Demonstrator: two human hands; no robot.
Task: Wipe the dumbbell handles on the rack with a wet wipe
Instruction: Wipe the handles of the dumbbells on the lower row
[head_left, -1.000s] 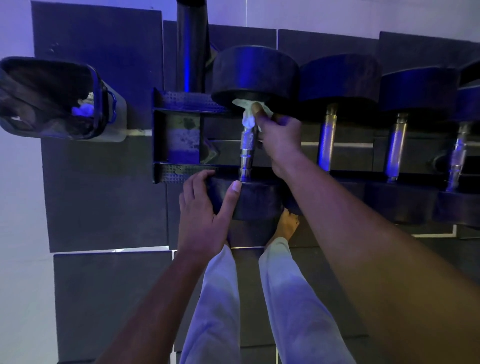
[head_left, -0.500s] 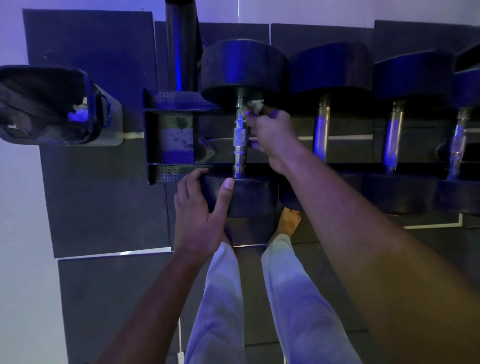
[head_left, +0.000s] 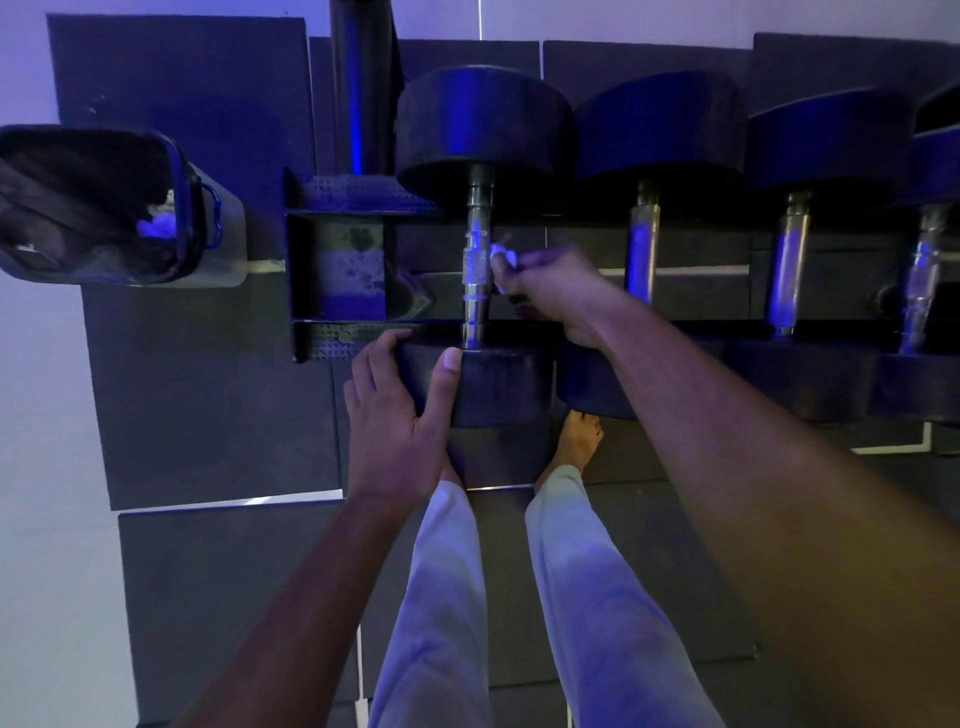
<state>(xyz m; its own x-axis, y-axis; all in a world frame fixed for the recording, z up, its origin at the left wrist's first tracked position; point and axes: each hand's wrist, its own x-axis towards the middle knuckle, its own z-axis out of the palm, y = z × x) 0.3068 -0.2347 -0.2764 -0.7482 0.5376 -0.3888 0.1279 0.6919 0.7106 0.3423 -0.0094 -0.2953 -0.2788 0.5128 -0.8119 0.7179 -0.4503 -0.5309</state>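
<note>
Head view, looking down past my arms at the rack (head_left: 358, 332), a dark steel frame with studded rails. Taking the leftmost dumbbell (head_left: 480, 244) as my landmark: its handle (head_left: 477, 270) is bright metal, stepped at both ends and knurled in the middle, running between two thick round heads with a dull, rubbery look.

My right hand (head_left: 558, 293) sits just right of that handle, about at its midpoint. Its fingers are curled and bunched around the wet wipe (head_left: 503, 258), a small crumpled white wad, and the wad touches the handle's right side. Most of the wipe is hidden inside the fist, and that part of the picture is slightly blurred.

My left hand (head_left: 397, 410) is on the landmark dumbbell's near head. The thumb lies flat along the head's top face up to the base of the handle, while the fingers bend over its left edge beside the studded rail, clasping the head between them.

Right of the landmark, three more dumbbells rest side by side on the same rails, each with a similar metal handle: second dumbbell (head_left: 644, 249), third dumbbell (head_left: 792, 260), fourth dumbbell (head_left: 922, 280).

Well left of the landmark stands a bin (head_left: 200, 208) with a dark liner and some pale crumpled scraps inside. Dark floor tiles (head_left: 208, 389) lie beneath everything.
</note>
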